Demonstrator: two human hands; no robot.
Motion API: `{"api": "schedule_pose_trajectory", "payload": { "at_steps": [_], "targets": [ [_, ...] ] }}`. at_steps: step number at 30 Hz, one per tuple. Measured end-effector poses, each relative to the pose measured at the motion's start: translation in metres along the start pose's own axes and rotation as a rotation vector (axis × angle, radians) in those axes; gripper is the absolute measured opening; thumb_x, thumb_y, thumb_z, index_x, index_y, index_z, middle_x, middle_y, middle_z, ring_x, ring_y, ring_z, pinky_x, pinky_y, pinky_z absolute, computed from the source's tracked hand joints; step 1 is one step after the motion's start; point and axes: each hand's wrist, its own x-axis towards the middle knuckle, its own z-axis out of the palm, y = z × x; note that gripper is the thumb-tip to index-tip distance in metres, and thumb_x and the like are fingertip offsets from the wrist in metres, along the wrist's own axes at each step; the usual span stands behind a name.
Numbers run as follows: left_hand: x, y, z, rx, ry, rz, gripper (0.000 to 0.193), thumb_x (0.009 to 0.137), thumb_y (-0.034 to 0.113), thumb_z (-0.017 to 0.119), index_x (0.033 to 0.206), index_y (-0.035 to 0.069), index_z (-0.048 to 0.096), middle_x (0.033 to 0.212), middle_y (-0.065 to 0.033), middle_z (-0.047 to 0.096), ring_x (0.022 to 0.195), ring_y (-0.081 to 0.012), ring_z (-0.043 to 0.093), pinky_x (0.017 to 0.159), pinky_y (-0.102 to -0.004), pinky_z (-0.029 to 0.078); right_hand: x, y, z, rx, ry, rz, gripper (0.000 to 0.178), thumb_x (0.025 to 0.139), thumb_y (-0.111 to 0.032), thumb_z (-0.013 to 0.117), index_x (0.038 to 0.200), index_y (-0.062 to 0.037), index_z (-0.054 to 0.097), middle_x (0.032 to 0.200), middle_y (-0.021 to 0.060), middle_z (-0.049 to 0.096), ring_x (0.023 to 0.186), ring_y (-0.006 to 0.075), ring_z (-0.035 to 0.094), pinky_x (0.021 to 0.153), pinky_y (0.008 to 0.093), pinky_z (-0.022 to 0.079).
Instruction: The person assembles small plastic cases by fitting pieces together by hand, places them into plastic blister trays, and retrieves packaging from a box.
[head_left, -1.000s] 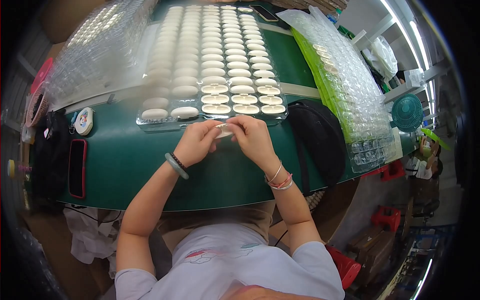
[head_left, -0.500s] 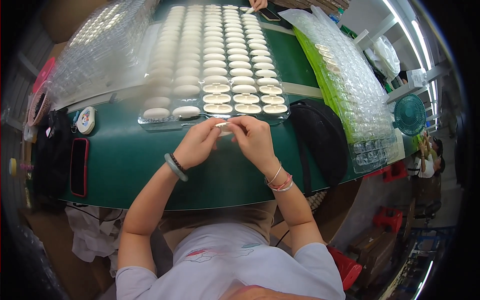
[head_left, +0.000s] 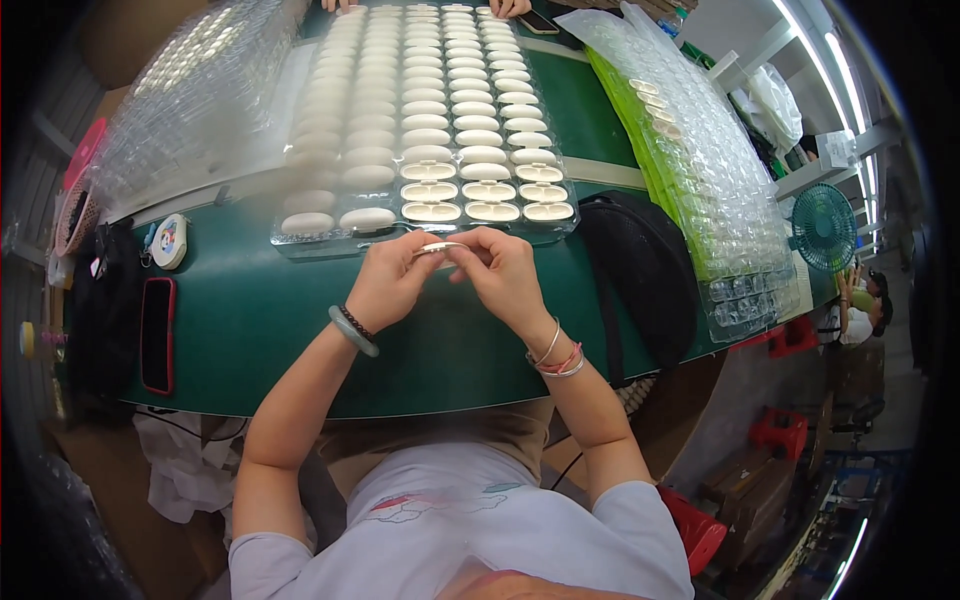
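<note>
Just beside the see-through tray [head_left: 318, 247], a slim pale piece [head_left: 438, 247], long axis crosswise, is pinched between nearly closed fingertips of the left hand [head_left: 393, 275] and the right hand [head_left: 505, 272], neither being nearer.

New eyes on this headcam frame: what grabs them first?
Probably the long rows of cream-white oval cases in a clear plastic tray, upper middle, with several near the front right open. Just below, at centre, the person's bare left hand and bare right hand hold a small pale piece partly hidden by fingers. At right, a bright lime-green sheet edges a bank of clear bumpy plastic.
</note>
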Motion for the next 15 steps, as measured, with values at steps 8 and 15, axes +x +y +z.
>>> {"api": "schedule_pose_trajectory", "payload": {
  "at_steps": [8,15],
  "targets": [
    [0.003,0.008,-0.009,-0.206,-0.050,0.087,0.023,0.089,0.012,0.051,0.108,0.003,0.061,0.066,-0.0031,0.060,0.054,-0.0110,0.050,0.055,-0.0268,0.045,0.004,0.001,-0.002,0.163,0.032,0.039,0.015,0.084,-0.005,0.060,0.096,0.0044,0.064,0.078,0.0078,0.067,0.068,0.0119,0.065,0.061,0.0208,0.051],
    [0.000,0.010,-0.013,0.070,-0.018,0.063,0.024,0.092,0.008,0.048,0.111,-0.001,0.058,0.077,-0.0048,0.064,0.062,-0.0098,0.058,0.058,-0.0232,0.046,0.001,0.003,-0.001,0.050,0.037,-0.035,0.015,0.083,-0.004,0.061,0.094,0.0065,0.064,0.078,0.0112,0.067,0.069,0.0141,0.066,0.061,0.0226,0.052]
  ]
}}
